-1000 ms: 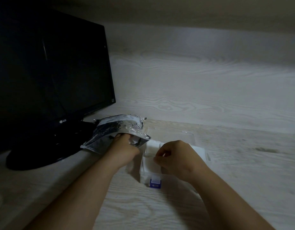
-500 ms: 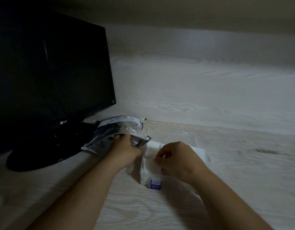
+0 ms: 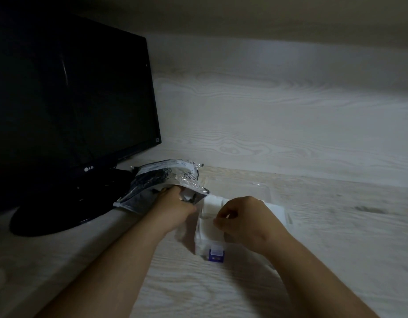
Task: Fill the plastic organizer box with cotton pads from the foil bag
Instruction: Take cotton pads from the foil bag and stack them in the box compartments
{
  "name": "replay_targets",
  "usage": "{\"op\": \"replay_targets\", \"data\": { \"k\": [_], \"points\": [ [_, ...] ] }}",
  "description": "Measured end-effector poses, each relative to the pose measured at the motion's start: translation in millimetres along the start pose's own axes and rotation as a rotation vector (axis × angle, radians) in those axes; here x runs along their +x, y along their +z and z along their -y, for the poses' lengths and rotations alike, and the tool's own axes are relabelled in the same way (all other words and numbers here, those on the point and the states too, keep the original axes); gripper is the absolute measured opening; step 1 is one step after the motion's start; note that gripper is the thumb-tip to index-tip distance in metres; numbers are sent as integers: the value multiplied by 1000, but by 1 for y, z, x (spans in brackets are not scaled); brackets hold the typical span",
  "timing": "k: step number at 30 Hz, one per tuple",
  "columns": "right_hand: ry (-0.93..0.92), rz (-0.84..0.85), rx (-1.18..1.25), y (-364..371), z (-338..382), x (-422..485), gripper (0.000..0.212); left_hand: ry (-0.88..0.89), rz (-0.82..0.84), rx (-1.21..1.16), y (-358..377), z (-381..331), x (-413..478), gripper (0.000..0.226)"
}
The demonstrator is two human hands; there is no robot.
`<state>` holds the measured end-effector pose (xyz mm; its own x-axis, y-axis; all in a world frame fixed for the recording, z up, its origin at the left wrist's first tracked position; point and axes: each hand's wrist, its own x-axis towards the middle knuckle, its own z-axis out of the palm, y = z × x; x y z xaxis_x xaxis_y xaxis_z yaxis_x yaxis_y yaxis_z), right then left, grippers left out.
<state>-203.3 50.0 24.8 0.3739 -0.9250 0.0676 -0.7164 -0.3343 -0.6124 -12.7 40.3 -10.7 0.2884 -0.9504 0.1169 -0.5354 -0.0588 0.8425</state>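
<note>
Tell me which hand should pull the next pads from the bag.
Left. The left hand is at the bag's open mouth, pads showing beside it; the right hand pinches pads over the box.
</note>
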Motion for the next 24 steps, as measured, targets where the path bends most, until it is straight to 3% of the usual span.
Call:
{"op": "replay_targets", "data": {
  "k": [11,15,24],
  "points": [
    [4,-8,16,1,0,-1,9,33,-43,69,3,0,2,46],
    [3,2,15,2,0,-1,8,11,10,80,4,0,1,40],
    [-2,9,19,1,0,-1,9,9,28,52,1,-3,-1,59]
  ]
}}
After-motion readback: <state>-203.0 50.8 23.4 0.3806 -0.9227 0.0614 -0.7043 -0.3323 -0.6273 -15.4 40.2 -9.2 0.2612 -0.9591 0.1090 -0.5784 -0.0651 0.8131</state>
